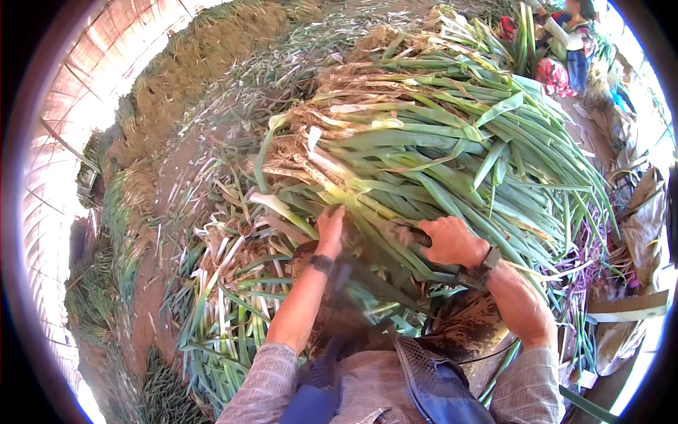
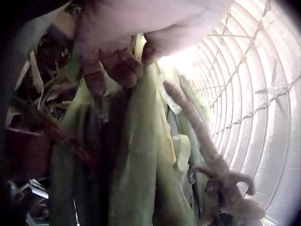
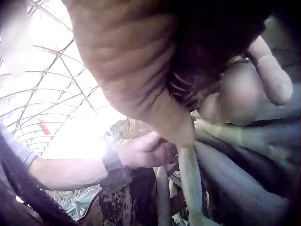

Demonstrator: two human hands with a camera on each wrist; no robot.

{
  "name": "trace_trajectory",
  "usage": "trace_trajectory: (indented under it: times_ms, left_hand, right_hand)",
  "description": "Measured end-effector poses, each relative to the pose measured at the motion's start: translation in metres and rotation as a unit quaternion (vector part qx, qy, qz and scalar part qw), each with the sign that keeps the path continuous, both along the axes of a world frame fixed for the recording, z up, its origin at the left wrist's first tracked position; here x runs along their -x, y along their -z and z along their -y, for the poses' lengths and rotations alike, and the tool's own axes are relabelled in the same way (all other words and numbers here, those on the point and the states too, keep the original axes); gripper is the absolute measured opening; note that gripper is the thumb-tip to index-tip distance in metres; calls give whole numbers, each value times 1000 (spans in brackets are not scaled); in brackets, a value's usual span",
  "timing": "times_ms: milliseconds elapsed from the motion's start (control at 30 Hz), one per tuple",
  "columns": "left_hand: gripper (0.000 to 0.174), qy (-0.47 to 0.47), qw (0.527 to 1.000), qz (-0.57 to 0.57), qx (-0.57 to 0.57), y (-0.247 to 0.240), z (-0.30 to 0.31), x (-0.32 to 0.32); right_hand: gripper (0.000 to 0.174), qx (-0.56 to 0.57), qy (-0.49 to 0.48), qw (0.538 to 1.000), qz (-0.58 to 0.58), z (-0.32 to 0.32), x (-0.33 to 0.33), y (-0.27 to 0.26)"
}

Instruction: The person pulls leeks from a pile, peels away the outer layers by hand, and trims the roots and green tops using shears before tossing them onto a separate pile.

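Observation:
Low on the big pile of leeks (image 1: 438, 162), the left hand (image 1: 330, 230) grips a leek near the pile's front edge. In the left wrist view, curled fingers and thumb of the left hand (image 2: 117, 52) pinch the top of broad green leaves (image 2: 136, 155). To its right, the right hand (image 1: 452, 242) curls round a small dark handle (image 1: 424, 239) over the green stalks; what the handle belongs to is blurred. The right wrist view shows curled fingers of the right hand (image 3: 155, 80) close up, a pale stalk (image 3: 190, 181) below them, and the left hand (image 3: 148, 150) beyond.
More leeks with white stems (image 1: 233, 311) lie at the person's left knee. Loose leaves litter the ground (image 1: 159, 261) on the left. Another person (image 1: 578, 42) is at the back right, near a red bag (image 1: 554, 76). A pale board (image 1: 628, 307) stands at the right.

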State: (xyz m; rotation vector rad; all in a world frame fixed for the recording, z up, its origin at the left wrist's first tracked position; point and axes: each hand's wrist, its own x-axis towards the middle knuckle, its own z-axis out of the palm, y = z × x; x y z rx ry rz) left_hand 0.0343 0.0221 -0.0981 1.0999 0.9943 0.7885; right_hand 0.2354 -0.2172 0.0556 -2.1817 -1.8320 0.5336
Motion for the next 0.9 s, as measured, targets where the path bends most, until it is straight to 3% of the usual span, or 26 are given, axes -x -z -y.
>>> trace_trajectory:
  times_ms: [100,167,200,267,300,433,467,500,533,667,700,767,800,867,900]
  left_hand:
    - [36,41,995,58,70,-21,8,-2]
    - [34,54,990,-119,-57,-10,7,-4]
    - [34,51,990,-120,-56,-10,7,0]
    - [36,135,987,-78,-27,-10,8,3]
    - [38,89,990,-79,-76,-14,11,2]
    - [33,214,925,-271,-158,-105,-42,44]
    - [28,130,900,-349,-227,-140,-56,58]
    - [28,18,864,-399,-308,-127,-108,88]
    - [27,-66,820,-435,-367,-163,-109,96]
    - [26,-92,842,-337,-411,-200,-91,94]
    - [26,-99,848,-306,-421,-198,-84,92]
    - [23,95,937,-246,-230,-143,-71,61]
    - [26,116,971,-172,-120,-120,-56,43]
    - [28,121,938,-237,-221,-61,-65,19]
    - [27,87,959,-188,-195,-44,-66,4]
  right_hand:
    - [46,41,10,999,-20,-4,-5,0]
    - [48,40,11,999,-32,-5,-6,1]
    - [49,28,15,999,-35,-4,-7,0]
    - [50,16,22,999,-38,-4,-9,1]
    - [51,21,22,999,-37,-4,-11,4]
    - [54,85,25,995,-47,-5,-10,-8]
    - [54,88,26,995,-49,-3,-11,-5]
    - [54,79,23,996,-45,-3,-12,-1]
    - [54,70,18,997,-41,-4,-12,1]
    - [53,52,16,998,-31,-10,-7,-3]
    - [53,60,17,998,-28,-15,-7,0]
    - [53,67,10,997,-20,-26,-3,7]
    - [53,64,15,998,-11,-32,-1,9]
    - [52,58,20,998,6,-41,0,11]
    - [52,51,23,998,-1,-43,0,11]
